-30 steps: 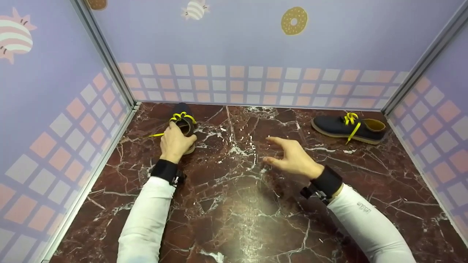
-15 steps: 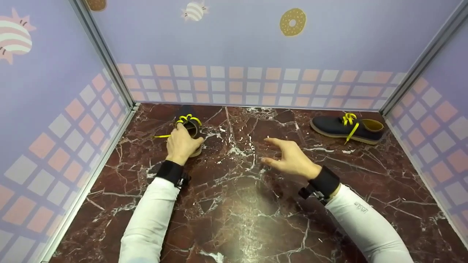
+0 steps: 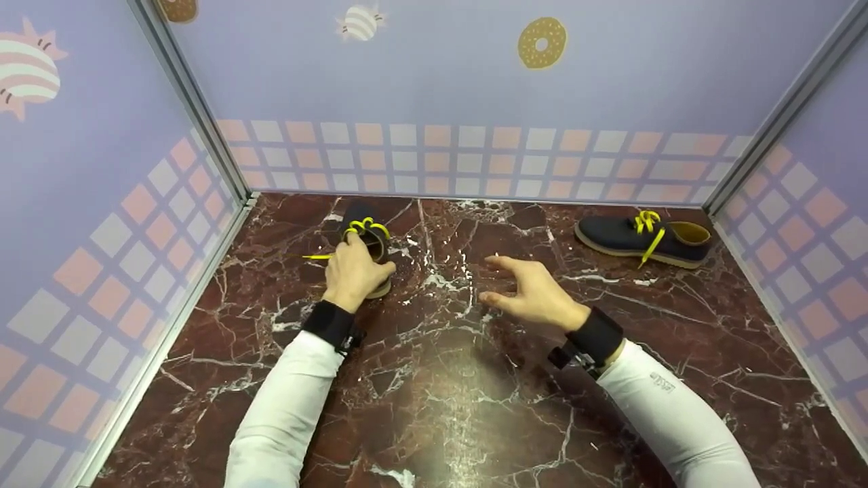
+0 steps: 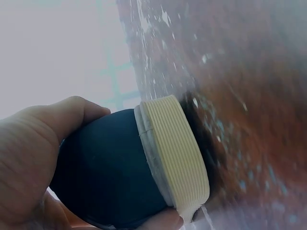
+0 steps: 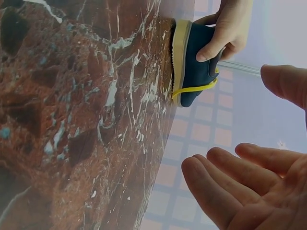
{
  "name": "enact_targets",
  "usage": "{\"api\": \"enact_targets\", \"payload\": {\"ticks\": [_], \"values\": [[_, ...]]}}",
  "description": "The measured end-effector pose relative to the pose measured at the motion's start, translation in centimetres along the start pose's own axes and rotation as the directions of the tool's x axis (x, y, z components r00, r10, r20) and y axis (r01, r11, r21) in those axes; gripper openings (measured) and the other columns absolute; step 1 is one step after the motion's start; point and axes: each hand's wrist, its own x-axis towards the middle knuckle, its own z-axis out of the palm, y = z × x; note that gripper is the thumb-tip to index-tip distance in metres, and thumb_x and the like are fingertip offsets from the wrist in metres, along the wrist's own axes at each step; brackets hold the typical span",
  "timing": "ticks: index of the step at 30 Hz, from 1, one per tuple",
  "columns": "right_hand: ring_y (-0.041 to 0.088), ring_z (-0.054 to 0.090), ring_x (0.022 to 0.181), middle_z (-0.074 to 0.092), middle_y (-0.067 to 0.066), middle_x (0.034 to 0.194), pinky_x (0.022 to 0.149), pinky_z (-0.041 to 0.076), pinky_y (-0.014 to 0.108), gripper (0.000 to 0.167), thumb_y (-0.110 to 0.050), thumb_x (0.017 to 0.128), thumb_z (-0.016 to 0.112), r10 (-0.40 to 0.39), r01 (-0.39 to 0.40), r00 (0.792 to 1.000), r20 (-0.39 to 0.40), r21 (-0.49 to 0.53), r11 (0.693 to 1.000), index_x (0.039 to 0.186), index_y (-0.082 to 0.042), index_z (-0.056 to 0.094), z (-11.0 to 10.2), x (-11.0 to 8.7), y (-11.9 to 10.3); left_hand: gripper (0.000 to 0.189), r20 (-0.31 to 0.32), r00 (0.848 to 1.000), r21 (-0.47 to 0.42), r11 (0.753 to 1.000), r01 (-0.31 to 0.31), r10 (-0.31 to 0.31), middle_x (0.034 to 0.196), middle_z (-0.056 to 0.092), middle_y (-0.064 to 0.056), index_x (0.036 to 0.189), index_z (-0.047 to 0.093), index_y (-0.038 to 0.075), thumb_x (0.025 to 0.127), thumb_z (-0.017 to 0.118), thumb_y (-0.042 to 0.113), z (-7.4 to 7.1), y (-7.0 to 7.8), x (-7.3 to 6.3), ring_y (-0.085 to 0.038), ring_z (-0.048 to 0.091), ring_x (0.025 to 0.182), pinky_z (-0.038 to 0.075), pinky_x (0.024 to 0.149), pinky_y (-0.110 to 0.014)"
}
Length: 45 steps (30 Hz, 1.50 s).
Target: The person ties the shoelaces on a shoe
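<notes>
A navy shoe (image 3: 367, 234) with yellow laces and a pale sole stands on the dark red marble table (image 3: 434, 379) at the back left. My left hand (image 3: 354, 272) grips its heel; the left wrist view shows thumb and fingers wrapped round the navy heel (image 4: 105, 172) above the ribbed sole. The same shoe (image 5: 194, 67) appears in the right wrist view with the left hand's fingers (image 5: 225, 33) round it. My right hand (image 3: 529, 290) hovers open over the middle of the table, fingers spread and pointing left, holding nothing. A second matching shoe (image 3: 643, 237) lies at the back right.
Lilac walls with a pink-and-white checked band enclose the table on the left (image 3: 102, 224), back (image 3: 475, 156) and right (image 3: 807, 224). Metal corner posts (image 3: 196, 115) rise at both back corners.
My left hand has slid the navy shoe to the right along the table, away from the left wall. The right hand has drifted slightly left; the far shoe stays put.
</notes>
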Motion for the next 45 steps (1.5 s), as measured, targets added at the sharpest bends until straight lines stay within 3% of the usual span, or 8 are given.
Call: {"api": "enact_targets", "payload": {"ticks": [5,10,20,27,35,45], "values": [[0.042,0.08,0.124,0.076,0.024,0.144,0.109,0.063,0.058,0.073,-0.035,0.097,0.088,0.011,-0.011,1.0,-0.013,0.015,1.0,0.155,0.002,0.062,0.0,0.4,-0.1,0.102,0.02,1.0,0.017,1.0,-0.023,0.023,0.141,0.066,-0.039,0.157,0.044,-0.009,0.084,0.087,0.048,0.3,1.1,-0.5,-0.058,0.072,0.123,0.062,0.104,-0.064],[0.043,0.079,0.124,0.075,0.026,0.144,0.11,0.062,0.06,0.073,-0.034,0.097,0.088,0.012,-0.012,1.0,-0.021,-0.004,1.0,0.155,0.002,0.062,0.2,0.7,-0.1,0.104,0.051,0.998,0.032,0.999,-0.031,0.03,0.143,0.065,-0.037,0.159,0.043,-0.008,0.085,0.089,0.05,0.8,2.1,-1.2,-0.057,0.072,0.123,0.063,0.103,-0.063],[0.043,0.079,0.124,0.078,0.019,0.142,0.112,0.061,0.06,0.066,-0.032,0.098,0.087,0.062,-0.06,0.998,-0.022,0.055,0.997,0.152,-0.001,0.065,0.3,1.0,0.1,0.098,0.096,0.992,0.048,0.995,-0.087,0.083,0.137,0.068,-0.035,0.152,0.048,-0.007,0.086,0.092,0.05,1.1,4.0,-2.4,-0.056,0.074,0.121,0.062,0.104,-0.063],[0.046,0.079,0.124,0.077,0.025,0.141,0.11,0.061,0.062,0.065,-0.032,0.1,0.084,0.107,-0.104,0.994,-0.02,0.096,0.99,0.151,0.002,0.064,1.0,1.5,0.3,0.099,0.112,0.987,0.059,0.991,-0.121,0.114,0.137,0.068,-0.035,0.153,0.049,-0.008,0.086,0.093,0.049,1.4,5.2,-3.1,-0.056,0.074,0.12,0.064,0.102,-0.062],[0.045,0.077,0.13,0.072,0.03,0.148,0.11,0.063,0.057,0.067,-0.032,0.101,0.083,0.189,-0.192,0.981,0.034,0.187,0.963,0.153,0.004,0.062,2.0,2.2,0.1,0.103,0.138,0.98,0.073,0.985,-0.158,0.146,0.14,0.067,-0.035,0.158,0.046,-0.008,0.085,0.092,0.048,2.1,6.5,-3.9,-0.054,0.073,0.125,0.063,0.106,-0.061],[0.043,0.083,0.116,0.076,0.031,0.139,0.102,0.067,0.053,0.06,-0.032,0.103,0.079,0.197,-0.206,0.978,0.064,0.19,0.96,0.147,0.006,0.066,3.3,2.9,-0.1,0.108,0.164,0.969,0.051,0.98,-0.194,0.183,0.143,0.067,-0.034,0.163,0.042,-0.006,0.087,0.091,0.053,2.7,7.8,-4.9,-0.052,0.074,0.122,0.064,0.103,-0.059]]}}
